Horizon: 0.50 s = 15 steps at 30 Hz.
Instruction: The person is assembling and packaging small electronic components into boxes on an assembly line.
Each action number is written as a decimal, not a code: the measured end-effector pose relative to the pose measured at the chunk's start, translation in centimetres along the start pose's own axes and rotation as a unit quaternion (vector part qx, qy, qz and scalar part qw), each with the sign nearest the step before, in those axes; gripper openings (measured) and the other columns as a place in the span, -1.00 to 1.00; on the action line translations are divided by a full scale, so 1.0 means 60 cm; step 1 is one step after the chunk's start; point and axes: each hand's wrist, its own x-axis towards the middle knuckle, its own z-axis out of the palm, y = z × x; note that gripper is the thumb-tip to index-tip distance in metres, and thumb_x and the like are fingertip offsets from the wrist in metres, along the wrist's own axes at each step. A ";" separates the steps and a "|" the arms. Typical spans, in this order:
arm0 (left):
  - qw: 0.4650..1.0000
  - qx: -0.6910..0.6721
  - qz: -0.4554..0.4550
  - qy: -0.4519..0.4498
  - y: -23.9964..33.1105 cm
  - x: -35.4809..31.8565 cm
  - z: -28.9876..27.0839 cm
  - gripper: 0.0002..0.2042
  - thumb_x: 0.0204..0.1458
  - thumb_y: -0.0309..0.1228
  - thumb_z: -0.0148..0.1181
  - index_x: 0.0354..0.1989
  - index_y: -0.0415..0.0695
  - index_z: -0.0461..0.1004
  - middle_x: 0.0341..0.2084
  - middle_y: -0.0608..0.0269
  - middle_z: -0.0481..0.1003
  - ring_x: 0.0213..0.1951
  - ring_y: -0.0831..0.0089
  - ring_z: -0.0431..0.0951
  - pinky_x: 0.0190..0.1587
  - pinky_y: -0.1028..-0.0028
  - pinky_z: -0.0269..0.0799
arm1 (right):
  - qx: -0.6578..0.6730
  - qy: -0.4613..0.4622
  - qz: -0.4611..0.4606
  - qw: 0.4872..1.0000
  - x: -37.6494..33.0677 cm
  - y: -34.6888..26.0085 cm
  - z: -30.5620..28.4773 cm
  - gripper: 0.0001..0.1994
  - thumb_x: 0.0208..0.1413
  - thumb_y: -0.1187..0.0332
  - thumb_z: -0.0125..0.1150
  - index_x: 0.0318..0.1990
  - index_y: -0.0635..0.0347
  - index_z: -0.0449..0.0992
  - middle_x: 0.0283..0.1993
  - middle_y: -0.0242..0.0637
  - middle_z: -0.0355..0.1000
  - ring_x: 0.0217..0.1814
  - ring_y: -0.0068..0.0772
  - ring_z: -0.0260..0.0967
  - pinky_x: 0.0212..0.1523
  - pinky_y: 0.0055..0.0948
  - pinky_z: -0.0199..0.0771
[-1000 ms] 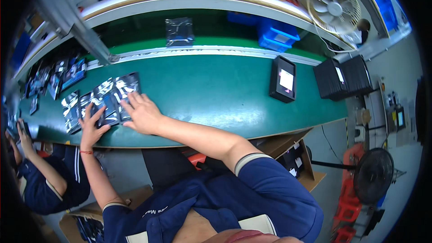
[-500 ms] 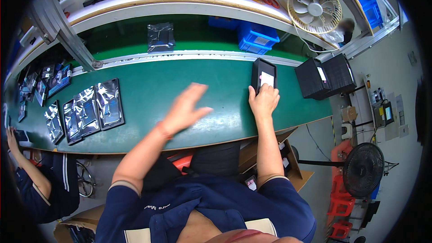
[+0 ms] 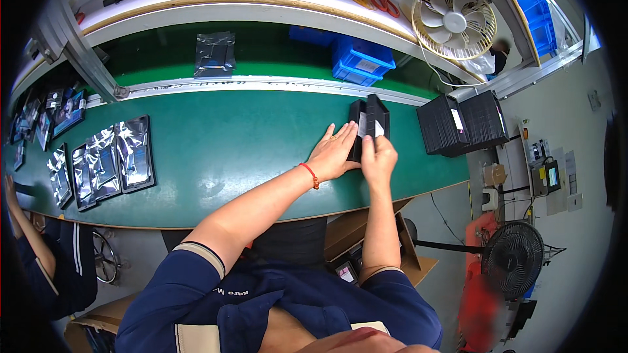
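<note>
Two narrow black trays stand side by side on the right half of the green table. My right hand [image 3: 379, 158] is closed around the near end of the right tray [image 3: 377, 110], which is tilted up on its edge with a white label on it. My left hand [image 3: 332, 155] lies with fingers stretched out along the left side of the other black tray [image 3: 355, 111], touching it. A white patch shows inside that left tray, partly hidden by my fingers and the raised tray.
Two stacks of black trays [image 3: 441, 124] stand at the table's right end. Silvery bagged parts in black trays [image 3: 134, 153] lie at left. A wrapped part [image 3: 214, 55] and blue bins [image 3: 362, 59] sit under the shelf. A fan [image 3: 454, 21] hangs upper right; a co-worker's arm shows far left.
My left hand has swung right to the black trays. What looked like one tray is now two, the right one raised and tilted in my right hand. The whole view has shifted slightly.
</note>
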 end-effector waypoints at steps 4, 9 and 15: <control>0.998 0.020 -0.035 -0.041 0.000 0.003 -0.002 -0.31 -0.03 -0.27 0.26 0.23 -0.33 0.14 0.21 -0.06 0.23 0.32 0.13 0.10 0.36 0.14 -0.13 | -0.010 -0.004 0.011 1.000 0.031 -0.031 -0.053 -0.68 0.01 0.38 0.20 -0.66 0.29 0.25 -0.65 -0.05 0.25 -0.62 -0.02 0.24 -0.55 -0.15 0.20; 0.875 -0.448 -0.111 0.145 -0.031 -0.012 -0.028 -0.69 0.18 -0.27 0.06 -0.01 -0.21 0.36 -0.13 0.15 0.46 -0.04 0.40 0.44 0.06 0.43 0.30 | -0.010 -0.037 -0.148 0.988 0.003 -0.083 -0.043 -0.73 -0.05 0.40 0.25 -0.62 0.24 0.27 -0.60 -0.08 0.26 -0.52 0.02 0.26 -0.47 -0.11 0.26; 0.777 -0.566 -0.209 0.180 -0.061 -0.103 -0.118 -0.84 0.23 -0.33 0.02 -0.35 -0.10 0.28 -0.42 0.42 0.40 -0.36 0.70 0.37 -0.31 0.65 0.34 | 0.112 -0.189 -0.166 0.961 -0.072 -0.167 0.030 -0.68 -0.07 0.31 0.32 -0.60 0.21 0.26 -0.60 -0.14 0.25 -0.50 -0.02 0.25 -0.45 -0.17 0.27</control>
